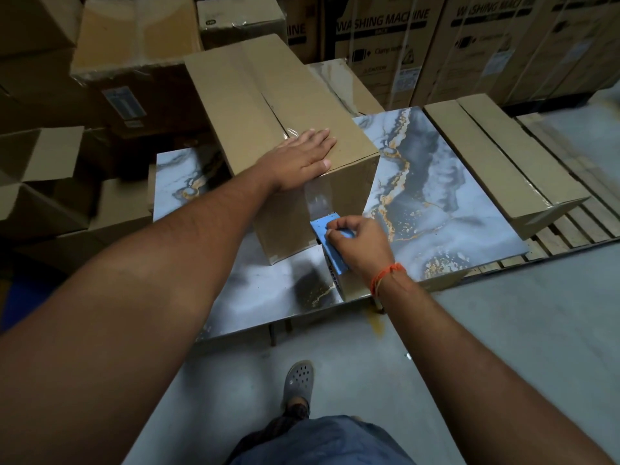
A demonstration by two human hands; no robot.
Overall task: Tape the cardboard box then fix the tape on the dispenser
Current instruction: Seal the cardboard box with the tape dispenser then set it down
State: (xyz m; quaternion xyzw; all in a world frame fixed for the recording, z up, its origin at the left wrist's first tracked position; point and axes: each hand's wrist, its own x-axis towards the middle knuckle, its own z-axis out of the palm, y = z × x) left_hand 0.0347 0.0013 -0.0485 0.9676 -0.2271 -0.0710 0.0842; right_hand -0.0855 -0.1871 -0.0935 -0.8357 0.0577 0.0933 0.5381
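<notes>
Cardboard box (268, 105): brown, flaps closed, standing on a marble-patterned surface (436, 182); clear tape (317, 196) runs along the top seam and down the near end face.

Left hand (302, 156): grip open, palm flat on the box top at the near edge, pinning the tape end and steadying the box.

Right hand (360, 245): grip closed around the blue tape dispenser (327, 236), whose head sits against the lower part of the near face, at the bottom of the tape strip. An orange thread band (385, 276) circles the wrist.

Step in hand, as judged: finishing the strip on the end face and cutting it. Done well, the dispenser stays pressed to the cardboard, the tape taut and straight under the seam, then a sharp twist against the toothed edge severs it; the flat hand should rub the strip down afterward. A loose tail left on the roll makes the later dispenser fix easier.

Surface: glossy grey-blue slab with gold veining, laid low over a slatted wooden pallet (570, 226).

Room: storeroom, concrete floor (503, 330), stacked cartons, washing-machine boxes (385, 45) behind, flat carton (486, 156) at right.
</notes>
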